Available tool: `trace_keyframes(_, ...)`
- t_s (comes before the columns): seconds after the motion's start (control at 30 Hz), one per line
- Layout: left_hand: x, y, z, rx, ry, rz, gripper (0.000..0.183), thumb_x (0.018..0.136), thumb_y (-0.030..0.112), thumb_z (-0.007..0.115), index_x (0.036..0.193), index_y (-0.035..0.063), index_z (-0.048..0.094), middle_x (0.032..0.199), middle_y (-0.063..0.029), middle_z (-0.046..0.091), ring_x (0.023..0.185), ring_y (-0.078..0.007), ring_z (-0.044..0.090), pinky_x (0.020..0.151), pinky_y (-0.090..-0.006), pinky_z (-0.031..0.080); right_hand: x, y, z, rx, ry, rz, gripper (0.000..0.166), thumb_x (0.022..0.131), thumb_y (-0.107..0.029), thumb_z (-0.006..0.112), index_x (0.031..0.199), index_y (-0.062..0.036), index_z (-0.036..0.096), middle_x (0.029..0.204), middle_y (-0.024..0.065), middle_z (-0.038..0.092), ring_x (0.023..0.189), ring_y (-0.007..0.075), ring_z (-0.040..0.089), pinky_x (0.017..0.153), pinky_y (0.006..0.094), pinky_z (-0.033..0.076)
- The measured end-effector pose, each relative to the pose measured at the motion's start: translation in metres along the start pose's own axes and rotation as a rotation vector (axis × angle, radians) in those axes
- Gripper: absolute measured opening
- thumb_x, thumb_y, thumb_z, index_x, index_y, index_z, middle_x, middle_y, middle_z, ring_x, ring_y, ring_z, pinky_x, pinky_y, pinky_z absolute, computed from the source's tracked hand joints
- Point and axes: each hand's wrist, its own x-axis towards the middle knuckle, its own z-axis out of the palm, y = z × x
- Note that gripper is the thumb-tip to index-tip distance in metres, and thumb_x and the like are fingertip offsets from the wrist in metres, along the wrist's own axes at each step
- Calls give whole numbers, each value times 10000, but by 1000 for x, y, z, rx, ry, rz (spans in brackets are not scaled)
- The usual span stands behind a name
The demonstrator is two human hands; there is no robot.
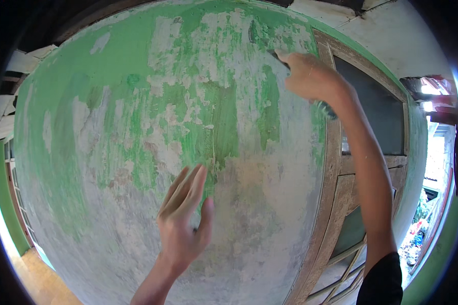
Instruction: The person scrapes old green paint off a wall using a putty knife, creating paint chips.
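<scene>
A wall with patchy, peeling green paint over greyish-white plaster fills the middle of the view. High on its right side, my right hand grips a scraper. The tool's greenish handle end shows below my palm, and its dark blade edge lies by my fingertips against the wall. My fingers hide most of the tool. Lower down, my left hand is raised before the wall with its fingers extended and its thumb apart. It holds nothing visible; whether it touches the plaster I cannot tell.
A worn wooden door frame with dark glass panes stands right of the wall, behind my right forearm. Damaged ceiling panels hang above. A bright opening lies far right; tan floor shows lower left.
</scene>
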Motion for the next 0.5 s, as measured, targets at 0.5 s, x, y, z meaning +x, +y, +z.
trace_keyframes(0.5,-92,-58,-9,236,-218,-131,538,880,207,506,1372,11,412,1425,-212,395,1377,-441,232,1110,-581,55,57,-9,-42,-477,-55,106,754,647,-18,441,1394,-120,438,657,157,597,448,178,520,473,332,460)
